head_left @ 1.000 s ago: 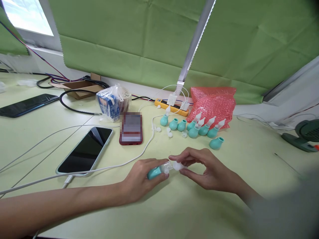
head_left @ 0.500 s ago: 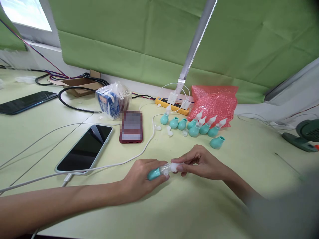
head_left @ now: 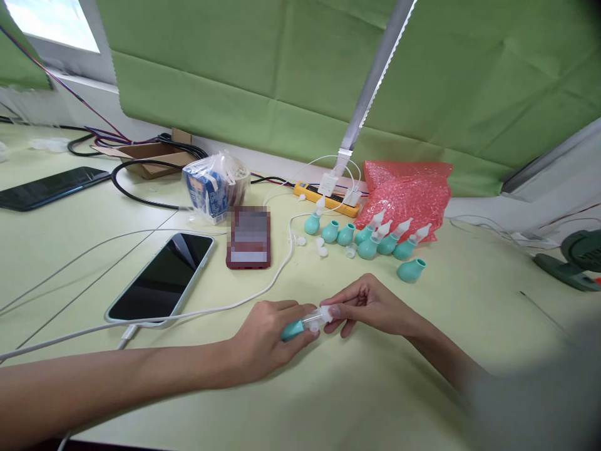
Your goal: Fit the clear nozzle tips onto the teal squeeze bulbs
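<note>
My left hand [head_left: 270, 335] is wrapped around the teal squeeze bulb [head_left: 292, 330] of a nasal aspirator, which lies nearly level above the table. A clear barrel [head_left: 310, 320] sticks out of the bulb toward the right. At its far end is a white tip piece [head_left: 325, 314], pinched between the thumb and fingers of my right hand [head_left: 364, 307]. Part of that piece is hidden by the fingers. Beyond my hands stand several teal bulbs with white nozzles [head_left: 369, 246]. Two open-necked bulbs [head_left: 346, 234] are among them, and another open bulb [head_left: 412, 270] lies nearer on its side.
Small clear and white parts [head_left: 322, 247] are scattered before the bulbs. Behind are a red bubble-wrap bag [head_left: 407, 194] and a yellow power strip [head_left: 323, 199]. Leftward lie a phone [head_left: 162, 275], a dark red device [head_left: 248, 238], a wrapped package [head_left: 213, 188] and a white cable [head_left: 225, 309].
My right hand's fingers have shifted slightly left and re-angled on the white tip piece, with the thumb now over it. My left hand keeps its hold on the bulb; the view has shifted slightly.
</note>
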### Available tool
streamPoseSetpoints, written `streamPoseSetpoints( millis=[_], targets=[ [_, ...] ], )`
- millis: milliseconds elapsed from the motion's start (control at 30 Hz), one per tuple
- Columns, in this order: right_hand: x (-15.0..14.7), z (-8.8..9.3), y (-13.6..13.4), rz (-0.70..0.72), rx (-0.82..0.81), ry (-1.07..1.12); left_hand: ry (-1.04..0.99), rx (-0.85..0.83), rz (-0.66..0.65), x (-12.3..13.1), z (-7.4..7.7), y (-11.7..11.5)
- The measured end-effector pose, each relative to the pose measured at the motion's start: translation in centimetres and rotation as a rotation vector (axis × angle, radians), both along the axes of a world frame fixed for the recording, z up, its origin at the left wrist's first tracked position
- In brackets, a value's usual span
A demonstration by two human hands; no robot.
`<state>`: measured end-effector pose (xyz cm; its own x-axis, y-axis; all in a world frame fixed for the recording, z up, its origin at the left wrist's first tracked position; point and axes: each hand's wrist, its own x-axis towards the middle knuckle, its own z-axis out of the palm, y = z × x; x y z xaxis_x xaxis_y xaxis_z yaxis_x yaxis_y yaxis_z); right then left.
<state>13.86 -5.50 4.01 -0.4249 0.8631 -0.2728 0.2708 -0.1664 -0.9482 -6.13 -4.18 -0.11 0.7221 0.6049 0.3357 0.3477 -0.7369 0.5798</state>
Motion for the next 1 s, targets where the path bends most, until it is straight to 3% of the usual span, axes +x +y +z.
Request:
streamPoseSetpoints(
  millis=[367, 767, 1000],
  targets=[
    [-1.2, -1.6, -0.8, -0.217, 0.123, 0.087, 0.035, -0.112, -0.014, -0.2, 0.3, 0.2],
    [-2.2, -2.0, -1.5, -0.353, 0.313, 0.013, -0.015, -0.158, -0.009, -0.1, 0.3, 0.1],
    [-1.0, -1.3, -0.8, -0.120, 0.082, 0.074, 0.058, -0.048, -0.033, -0.1, 0.1, 0.0]
  ],
)
